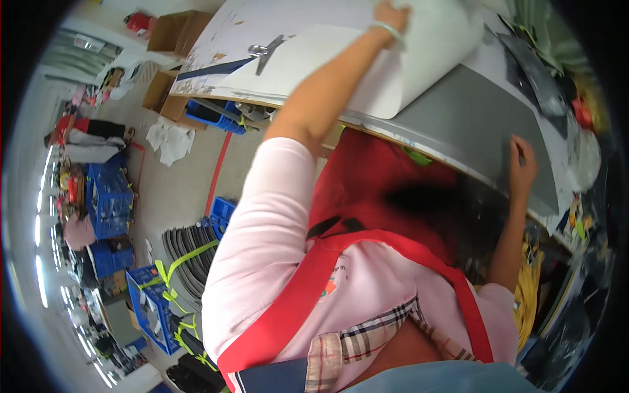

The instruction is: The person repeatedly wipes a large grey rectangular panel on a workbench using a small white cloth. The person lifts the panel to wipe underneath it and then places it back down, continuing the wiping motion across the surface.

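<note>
My left hand [392, 14] reaches across the worktable to the far side. Its fingers are closed at a large white sheet [432, 49], which curls up beside my wrist. Under the lifted curl lies a flat grey sheet [468, 121] along the near table edge. My right hand [522, 164] is over the right part of the grey sheet, its fingers slightly bent and apart, with nothing seen in them. Left of my left forearm, a silver metal clip [263, 52] lies on the table by another part of the white sheet.
A dark strip [216, 69] lies along the table's left end. Dark plastic-wrapped material [534, 72] is at the right. Blue crates [108, 196], cardboard boxes [180, 33] and a bundle of grey sheets [187, 262] stand at the left. Another person [78, 131] is farther off.
</note>
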Demonstrator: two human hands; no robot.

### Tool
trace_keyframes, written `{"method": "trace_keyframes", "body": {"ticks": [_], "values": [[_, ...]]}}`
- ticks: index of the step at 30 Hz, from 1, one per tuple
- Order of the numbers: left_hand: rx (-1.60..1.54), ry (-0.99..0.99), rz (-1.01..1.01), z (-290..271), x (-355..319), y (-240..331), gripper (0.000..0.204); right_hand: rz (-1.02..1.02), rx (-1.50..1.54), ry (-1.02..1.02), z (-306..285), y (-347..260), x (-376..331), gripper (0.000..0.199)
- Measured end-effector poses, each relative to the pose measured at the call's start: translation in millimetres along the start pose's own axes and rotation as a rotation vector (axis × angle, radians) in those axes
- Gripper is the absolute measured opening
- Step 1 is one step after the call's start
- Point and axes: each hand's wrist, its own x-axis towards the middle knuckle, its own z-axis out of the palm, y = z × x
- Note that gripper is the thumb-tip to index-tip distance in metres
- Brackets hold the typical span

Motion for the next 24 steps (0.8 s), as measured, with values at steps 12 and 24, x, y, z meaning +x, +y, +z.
{"method": "trace_keyframes", "body": {"ticks": [12, 24], "values": [[-0.482, 0.545, -0.753, -423.1, 15.8, -267.8, 0.054, 0.073, -0.155, -0.099, 50.5, 26.2, -13.8, 0.013], [-0.271, 0.472, -0.835, -442.2, 2.7, -282.0, 0.057, 0.033, -0.246, -0.097, 45.3, 6.2, -11.5, 0.015]]}}
